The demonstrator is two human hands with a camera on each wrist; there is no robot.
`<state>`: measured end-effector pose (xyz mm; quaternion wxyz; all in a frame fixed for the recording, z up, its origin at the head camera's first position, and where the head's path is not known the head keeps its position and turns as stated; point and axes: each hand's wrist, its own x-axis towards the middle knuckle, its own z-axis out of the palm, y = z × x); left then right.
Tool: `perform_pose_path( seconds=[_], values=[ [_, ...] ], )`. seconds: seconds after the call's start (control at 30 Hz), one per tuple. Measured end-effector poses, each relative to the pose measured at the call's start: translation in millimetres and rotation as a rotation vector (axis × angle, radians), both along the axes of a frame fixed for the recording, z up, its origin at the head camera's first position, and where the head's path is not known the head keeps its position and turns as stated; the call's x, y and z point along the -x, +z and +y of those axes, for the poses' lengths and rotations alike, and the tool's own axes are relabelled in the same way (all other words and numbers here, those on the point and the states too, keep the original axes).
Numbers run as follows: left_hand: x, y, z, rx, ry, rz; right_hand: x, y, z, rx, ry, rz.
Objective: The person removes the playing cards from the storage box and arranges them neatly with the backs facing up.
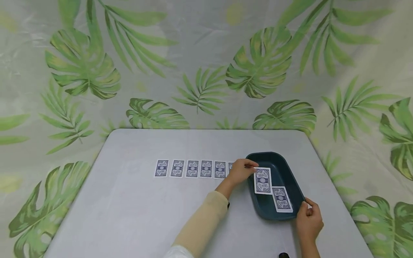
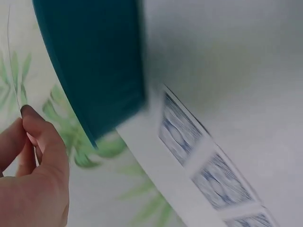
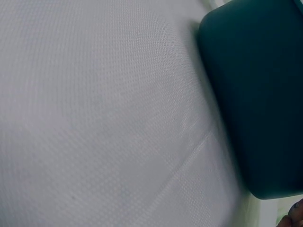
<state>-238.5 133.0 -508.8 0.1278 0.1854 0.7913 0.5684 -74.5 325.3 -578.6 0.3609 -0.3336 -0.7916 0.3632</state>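
Observation:
Between the thumb and fingers of my left hand [image 1: 241, 171] a blue-backed playing card [image 1: 262, 181] is pinched by its upper left corner, over the dark teal tray [image 1: 264, 211]. The left wrist view shows the same card [image 2: 12, 71] edge-on, rising as a thin line from the fingertips. Another face-down card [image 1: 282, 199] lies inside the tray, toward its near end. My right hand [image 1: 309, 220] grips the tray's rim at the near right corner. In the right wrist view the tray's outer wall [image 3: 255, 104] fills the right side, with only fingertips visible below it.
A row of several face-down cards [image 1: 192, 168] runs across the white table [image 1: 129, 215] left of the tray; my left hand partly covers its right end. A small black object [image 1: 284, 255] sits at the bottom edge of the head view. Leaf-patterned cloth [image 1: 200, 89] hangs behind the table.

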Motion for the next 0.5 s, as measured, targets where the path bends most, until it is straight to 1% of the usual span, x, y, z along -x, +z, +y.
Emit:
perform_pose_path(
  seconds=[0.07,0.17,0.23,0.3,0.4,0.5],
  values=[
    [1.6,-3.6,-12.4,-0.029,0.004,-0.023,0.1,-0.6,0,0.007,-0.002,0.0],
    [1.2,-9.0,-30.6,-0.037,0.001,-0.041,-0.1,-0.6,1,0.015,-0.008,0.001],
    [-1.3,-12.9,-42.2,-0.028,-0.002,-0.05,-0.1,-0.8,1,0.024,-0.013,0.002],
    [-4.3,-18.4,-53.0,-0.005,0.009,-0.042,-0.1,-0.8,1,0.026,-0.014,0.004],
    [-7.8,-30.1,-65.9,0.021,0.048,-0.038,0.5,-0.9,0,0.027,-0.007,0.008],
    [-9.8,-46.5,-73.3,0.039,0.094,-0.038,1.0,-0.6,-1,0.025,0.004,0.009]
  ],
)
